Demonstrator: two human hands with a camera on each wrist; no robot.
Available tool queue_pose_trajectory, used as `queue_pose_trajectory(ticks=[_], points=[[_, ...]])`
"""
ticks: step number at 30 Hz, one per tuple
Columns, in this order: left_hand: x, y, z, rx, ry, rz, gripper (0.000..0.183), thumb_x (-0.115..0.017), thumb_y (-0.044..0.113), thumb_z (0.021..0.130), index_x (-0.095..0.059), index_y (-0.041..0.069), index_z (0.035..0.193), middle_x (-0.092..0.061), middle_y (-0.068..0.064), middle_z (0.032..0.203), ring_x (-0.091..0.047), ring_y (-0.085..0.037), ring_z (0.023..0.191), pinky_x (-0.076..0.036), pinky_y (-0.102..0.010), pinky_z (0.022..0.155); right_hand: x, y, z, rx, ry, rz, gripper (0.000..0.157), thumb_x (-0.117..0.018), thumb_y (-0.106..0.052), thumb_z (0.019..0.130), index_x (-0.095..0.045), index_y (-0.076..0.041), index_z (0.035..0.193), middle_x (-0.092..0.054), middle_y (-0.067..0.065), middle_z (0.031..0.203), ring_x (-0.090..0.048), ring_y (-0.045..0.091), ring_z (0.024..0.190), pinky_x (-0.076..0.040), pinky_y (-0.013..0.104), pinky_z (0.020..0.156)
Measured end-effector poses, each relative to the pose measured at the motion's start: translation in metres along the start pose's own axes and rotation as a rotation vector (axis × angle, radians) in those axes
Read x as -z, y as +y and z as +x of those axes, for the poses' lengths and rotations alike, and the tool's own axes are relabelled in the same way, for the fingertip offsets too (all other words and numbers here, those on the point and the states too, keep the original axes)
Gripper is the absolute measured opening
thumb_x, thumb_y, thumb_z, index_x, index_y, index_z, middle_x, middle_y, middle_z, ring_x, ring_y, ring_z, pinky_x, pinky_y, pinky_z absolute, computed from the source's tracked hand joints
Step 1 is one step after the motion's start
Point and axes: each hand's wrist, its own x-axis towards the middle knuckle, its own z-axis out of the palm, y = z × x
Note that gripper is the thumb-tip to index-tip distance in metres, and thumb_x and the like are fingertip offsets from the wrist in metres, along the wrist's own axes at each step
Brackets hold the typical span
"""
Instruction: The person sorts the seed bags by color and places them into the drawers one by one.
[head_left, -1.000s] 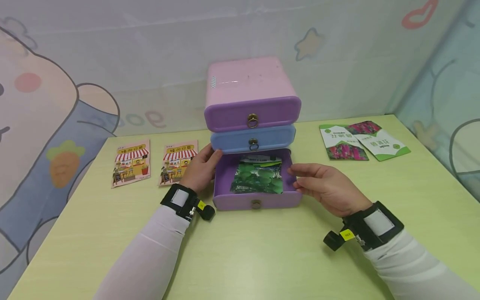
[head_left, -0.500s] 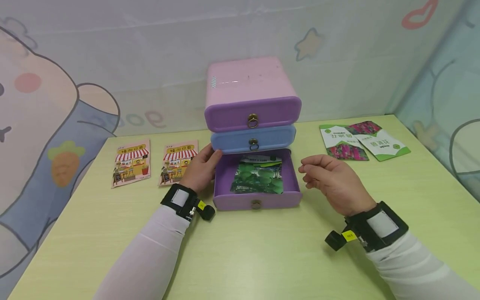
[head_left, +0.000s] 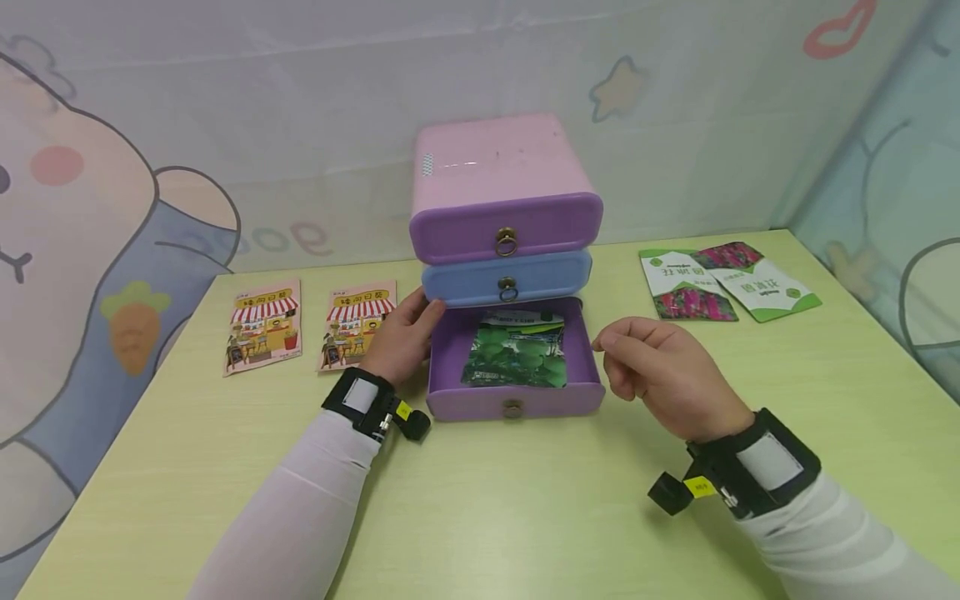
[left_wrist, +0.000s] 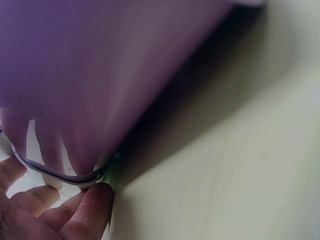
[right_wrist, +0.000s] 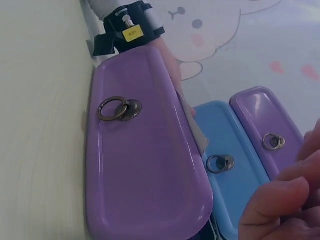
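A small three-drawer cabinet (head_left: 491, 158) stands at the back middle of the table. Its bottom purple drawer (head_left: 555, 402) is pulled out, and green leafy-print seed packets (head_left: 517, 354) lie inside. My left hand (head_left: 401, 337) rests against the cabinet's left side, thumb by the corner of the blue drawer (head_left: 465, 282); in the left wrist view its fingers touch the cabinet's edge beside the drawer wall (left_wrist: 100, 65). My right hand (head_left: 667, 371) hovers at the drawer's right rim, its fingers loosely curled with nothing visible in them. The right wrist view shows the drawer's front with a ring pull (right_wrist: 112, 109).
Two pink seed packets (head_left: 262, 327) (head_left: 352, 321) with a shop picture lie on the left of the table (head_left: 480, 508). On the right, two white-and-green flower packets (head_left: 686, 287) (head_left: 757, 283) overlap. A printed cloth (head_left: 315, 125) hangs right behind the cabinet.
My right hand has drawn back from inside the drawer's right wall to beside its rim, its fingers curling more. The left hand and the packets stay put.
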Motion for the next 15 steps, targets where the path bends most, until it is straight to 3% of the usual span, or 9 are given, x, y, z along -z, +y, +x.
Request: queue_pose_trajectory(ticks=[4,8,11,15], points=[[0.0,0.0,0.0,-0.003,-0.003,-0.002,0.06,-0.049,0.055,0.109,-0.037,0.036,0.164,-0.046,-0.002,0.166,-0.056,-0.033,0.143,-0.057,-0.052,0.108,-0.004,-0.002,-0.002,-0.025,-0.095,-0.06,0.026,-0.052,-0.01,0.11,-0.076,-0.015,0.099,-0.061,-0.006,0.071,-0.053,0.011,0.065,-0.042,0.027,0.057],[0.0,0.0,0.0,-0.024,-0.009,0.014,0.059,-0.048,0.053,0.11,-0.035,0.035,0.165,-0.045,-0.003,0.166,-0.056,-0.034,0.143,-0.057,-0.052,0.107,-0.007,-0.003,-0.002,-0.09,-0.172,-0.169,0.021,-0.056,-0.015,0.11,-0.074,-0.005,0.105,-0.063,-0.006,0.071,-0.052,0.01,0.062,-0.046,0.026,0.057],[0.0,0.001,0.0,-0.038,-0.01,0.031,0.059,-0.046,0.051,0.111,-0.034,0.034,0.166,-0.044,-0.005,0.167,-0.056,-0.035,0.143,-0.057,-0.051,0.108,-0.009,-0.003,-0.002,-0.134,-0.2,-0.234,0.027,-0.058,-0.019,0.109,-0.069,0.005,0.109,-0.063,-0.005,0.072,-0.05,0.012,0.059,-0.048,0.028,0.062],[0.0,0.002,-0.001,-0.036,-0.004,0.043,0.059,-0.046,0.051,0.111,-0.033,0.034,0.166,-0.044,-0.004,0.167,-0.056,-0.035,0.143,-0.057,-0.051,0.108,-0.012,-0.002,-0.001,-0.161,-0.204,-0.296,0.033,-0.059,-0.022,0.109,-0.068,0.009,0.11,-0.063,-0.003,0.072,-0.049,0.013,0.058,-0.047,0.029,0.064]])
